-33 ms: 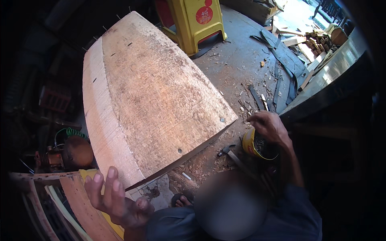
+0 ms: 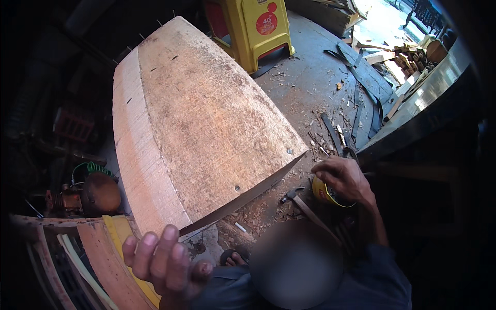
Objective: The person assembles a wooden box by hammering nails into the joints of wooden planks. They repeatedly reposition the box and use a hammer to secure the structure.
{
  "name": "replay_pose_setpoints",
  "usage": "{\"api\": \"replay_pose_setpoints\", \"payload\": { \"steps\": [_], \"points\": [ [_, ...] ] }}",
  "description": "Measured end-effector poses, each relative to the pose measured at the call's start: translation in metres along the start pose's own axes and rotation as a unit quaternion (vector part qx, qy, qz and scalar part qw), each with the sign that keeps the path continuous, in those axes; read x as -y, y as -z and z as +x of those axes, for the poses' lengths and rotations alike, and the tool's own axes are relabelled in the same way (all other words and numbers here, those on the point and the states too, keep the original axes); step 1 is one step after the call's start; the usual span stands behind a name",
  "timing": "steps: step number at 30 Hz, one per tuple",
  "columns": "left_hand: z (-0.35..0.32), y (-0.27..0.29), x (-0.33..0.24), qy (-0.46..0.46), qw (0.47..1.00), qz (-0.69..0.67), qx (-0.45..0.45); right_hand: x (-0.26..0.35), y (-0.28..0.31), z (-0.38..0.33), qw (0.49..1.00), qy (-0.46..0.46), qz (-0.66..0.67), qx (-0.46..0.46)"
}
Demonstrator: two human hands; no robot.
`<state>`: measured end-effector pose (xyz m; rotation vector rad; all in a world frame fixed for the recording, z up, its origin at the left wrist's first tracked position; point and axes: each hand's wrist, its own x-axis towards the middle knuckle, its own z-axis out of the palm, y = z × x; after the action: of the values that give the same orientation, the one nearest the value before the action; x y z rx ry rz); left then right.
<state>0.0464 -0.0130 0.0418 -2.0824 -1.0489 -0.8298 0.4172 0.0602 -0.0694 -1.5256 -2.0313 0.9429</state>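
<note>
A large curved wooden panel (image 2: pixel 212 113), made of boards, fills the middle left, with several nails sticking out along its far left edge. My left hand (image 2: pixel 165 263) is raised beside its near corner, palm up, with the fingers loosely bent and apart and nothing in them. Over a small yellow bucket (image 2: pixel 321 190), my right hand (image 2: pixel 343 178) has its fingers bent together; whatever they pinch is hidden. Small dark pieces lie in the bucket. A claw hammer (image 2: pixel 310 209) with a wooden handle lies on the floor to the bucket's left.
Beyond the panel stands a yellow plastic stool (image 2: pixel 263 36). Black strips (image 2: pixel 356 72) and wood chips lie on the floor at right. Wood scraps (image 2: pixel 411 59) are piled at the far right. Curved wooden slats (image 2: pixel 103 263) stand at lower left, near a machine with a rusty round part (image 2: pixel 101 191).
My left hand has shifted a little up and to the right. My right hand has come lower over the bucket, covering more of it. The whole view has shifted slightly.
</note>
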Motion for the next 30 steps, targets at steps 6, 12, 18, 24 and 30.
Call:
{"api": "replay_pose_setpoints", "payload": {
  "steps": [6, 12, 18, 24, 30],
  "points": [
    [0.016, 0.010, -0.047, -0.036, 0.923, -0.320, 0.210, 0.144, -0.017, -0.052, 0.974, 0.131, 0.175, 0.062],
    [0.002, 0.025, -0.044, 0.028, 0.911, -0.350, 0.216, 0.166, -0.040, -0.070, 0.937, 0.094, 0.338, 0.001],
    [0.050, 0.037, -0.003, 0.156, 0.914, -0.365, 0.084, 0.001, -0.129, -0.060, 0.994, -0.101, -0.025, -0.039],
    [0.081, -0.006, 0.019, 0.374, 0.735, -0.552, 0.120, -0.152, -0.231, -0.122, 0.948, -0.281, -0.135, 0.057],
    [0.075, -0.031, 0.012, 0.411, 0.736, -0.523, 0.129, -0.124, -0.170, -0.144, 0.965, -0.239, -0.078, 0.076]
  ]
}}
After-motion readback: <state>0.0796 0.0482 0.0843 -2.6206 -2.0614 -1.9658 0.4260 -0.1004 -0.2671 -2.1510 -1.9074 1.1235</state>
